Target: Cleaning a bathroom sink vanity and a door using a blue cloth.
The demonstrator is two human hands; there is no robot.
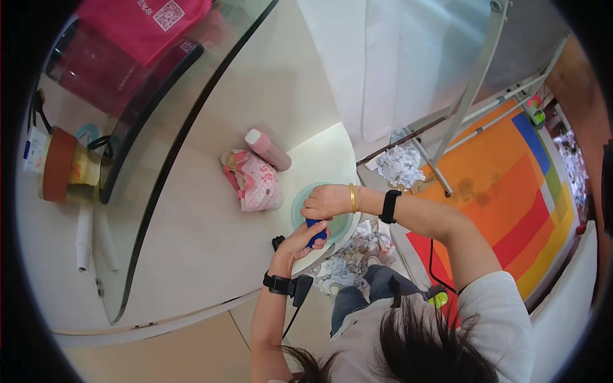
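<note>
A small dark-blue object, its exact kind unclear, is gripped in my left hand. My right hand is curled at the object's upper end, knuckles up; whether its fingers hold the object or something smaller is hidden. Both hands are close together over a pale green round basin or dish on the rounded end of the white counter. Left of the basin, a pink patterned drawstring pouch leans beside a pink bottle with a white cap. A small black item lies near my left hand.
A dark-edged glass panel crosses the counter; behind it are a pink bag and a brown-banded container. Crumpled paper scraps lie on the floor near a metal frame and a colourful mat. A black cable hangs at right.
</note>
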